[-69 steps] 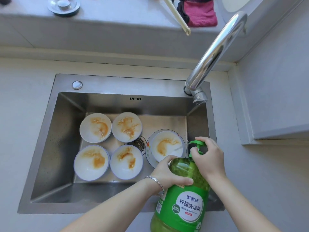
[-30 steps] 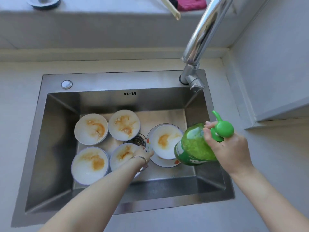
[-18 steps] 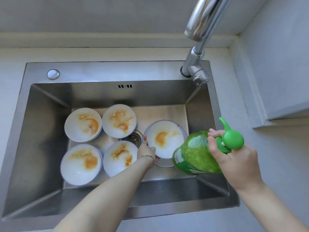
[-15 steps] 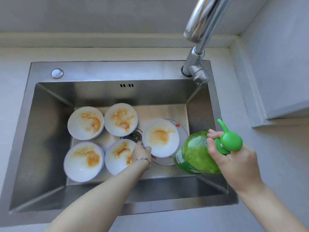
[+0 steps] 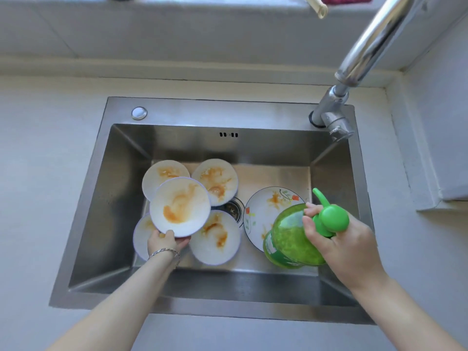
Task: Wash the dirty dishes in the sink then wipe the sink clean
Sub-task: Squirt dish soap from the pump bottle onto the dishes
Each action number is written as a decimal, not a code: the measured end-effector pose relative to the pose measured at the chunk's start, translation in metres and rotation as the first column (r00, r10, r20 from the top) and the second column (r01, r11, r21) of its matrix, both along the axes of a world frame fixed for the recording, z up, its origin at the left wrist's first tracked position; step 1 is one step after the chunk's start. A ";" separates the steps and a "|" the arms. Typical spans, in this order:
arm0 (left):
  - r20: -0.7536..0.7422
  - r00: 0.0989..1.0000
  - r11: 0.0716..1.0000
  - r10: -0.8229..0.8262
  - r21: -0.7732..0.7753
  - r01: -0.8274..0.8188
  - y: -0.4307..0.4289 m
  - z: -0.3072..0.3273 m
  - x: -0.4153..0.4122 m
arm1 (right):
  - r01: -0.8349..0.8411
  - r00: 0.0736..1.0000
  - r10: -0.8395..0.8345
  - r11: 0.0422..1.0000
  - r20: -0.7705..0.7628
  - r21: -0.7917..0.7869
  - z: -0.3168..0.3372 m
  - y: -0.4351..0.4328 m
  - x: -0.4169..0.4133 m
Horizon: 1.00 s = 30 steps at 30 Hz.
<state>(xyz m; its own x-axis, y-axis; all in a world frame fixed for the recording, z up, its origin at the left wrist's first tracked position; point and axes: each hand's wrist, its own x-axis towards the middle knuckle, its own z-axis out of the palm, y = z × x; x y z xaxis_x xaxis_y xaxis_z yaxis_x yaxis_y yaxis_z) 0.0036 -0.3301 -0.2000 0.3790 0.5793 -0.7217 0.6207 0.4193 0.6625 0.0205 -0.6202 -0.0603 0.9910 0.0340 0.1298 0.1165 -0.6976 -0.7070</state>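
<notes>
One stained bowl point(image 5: 180, 206), light, breakable and probably greasy, is held above the other bowls point(image 5: 215, 236) in the sink point(image 5: 202, 112), left hand point(image 5: 164, 243) pinching its near rim where grip seems surest, right hand point(image 5: 347, 247) gripping the neck of the soap bottle point(image 5: 288, 239).

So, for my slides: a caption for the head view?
Left hand holds a sauce-stained bowl over the sink; right hand grips a tilted green detergent bottle.

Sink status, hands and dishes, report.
Left grip holds stained white bowl above the other bowls. Right grip holds green soap bottle, tilted above flowered plate. Nothing blocking.
</notes>
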 end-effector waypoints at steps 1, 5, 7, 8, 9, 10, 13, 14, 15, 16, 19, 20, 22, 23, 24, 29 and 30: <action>0.001 1.000 1.000 0.020 -0.018 -0.020 0.003 -0.001 0.000 | -0.005 1.000 0.005 1.000 0.004 -0.008 0.000 0.004 0.001; -0.002 1.000 0.998 0.000 -0.067 -0.001 0.008 -0.006 0.004 | -0.019 1.000 0.019 1.000 -0.010 -0.012 -0.002 0.013 0.003; -0.029 0.999 0.997 -0.044 -0.061 0.042 0.008 -0.008 0.006 | -0.010 1.000 0.009 1.000 -0.011 -0.016 -0.003 0.017 0.003; -0.031 0.998 0.997 -0.057 -0.058 0.056 0.008 -0.008 0.007 | -0.007 1.000 0.007 1.000 -0.012 -0.012 -0.003 0.019 0.003; -0.030 0.997 0.996 -0.064 -0.062 0.062 0.009 -0.008 0.008 | -0.007 1.000 0.007 1.000 -0.011 -0.007 -0.002 0.020 0.002; -0.031 0.997 0.995 -0.070 -0.070 0.067 0.010 -0.007 0.009 | -0.005 1.000 0.005 1.000 -0.009 -0.003 -0.002 0.022 0.002; -0.057 0.993 0.990 -0.105 -0.098 0.100 0.015 -0.006 0.013 | -0.009 1.000 0.009 1.000 -0.004 -0.012 -0.002 0.025 0.002; -0.079 0.989 0.987 -0.128 -0.103 0.120 0.017 -0.005 0.015 | -0.015 1.000 0.015 1.000 -0.002 -0.023 -0.001 0.026 0.002; -0.096 0.984 0.985 -0.150 -0.103 0.140 0.019 -0.004 0.016 | -0.021 1.000 0.022 0.999 0.002 -0.039 -0.001 0.027 0.002; -0.109 0.981 0.983 -0.163 -0.106 0.152 0.019 -0.003 0.016 | -0.026 1.000 0.027 0.998 0.006 -0.058 -0.001 0.028 0.002; -0.173 0.966 0.979 -0.190 -0.115 0.171 0.018 0.005 0.018 | -0.022 1.000 0.023 0.996 0.013 -0.087 -0.002 0.032 0.001; -0.270 0.934 0.972 -0.234 -0.033 0.234 0.017 0.009 0.016 | -0.017 1.000 0.017 0.996 0.006 -0.085 -0.002 0.032 0.001; -0.438 0.840 0.854 -0.319 0.251 0.455 0.007 0.023 0.010 | -0.007 1.000 0.006 0.997 -0.016 -0.071 -0.002 0.033 0.001; -0.380 0.827 0.758 -0.414 0.360 0.545 -0.002 0.034 0.006 | 0.003 1.000 -0.004 0.998 -0.028 -0.059 0.000 0.033 0.001; -0.241 0.782 0.682 -0.574 0.388 0.620 -0.014 0.047 0.001 | 0.021 0.999 -0.023 0.999 -0.045 -0.044 0.003 0.034 0.002; 0.293 0.138 0.215 -0.946 0.251 0.944 -0.071 0.106 0.005 | 0.139 0.987 -0.139 0.990 -0.076 -0.004 0.032 0.035 0.022; 0.332 0.134 0.229 -0.934 0.266 0.936 -0.081 0.116 0.011 | 0.143 0.987 -0.143 0.990 -0.068 -0.009 0.040 0.034 0.028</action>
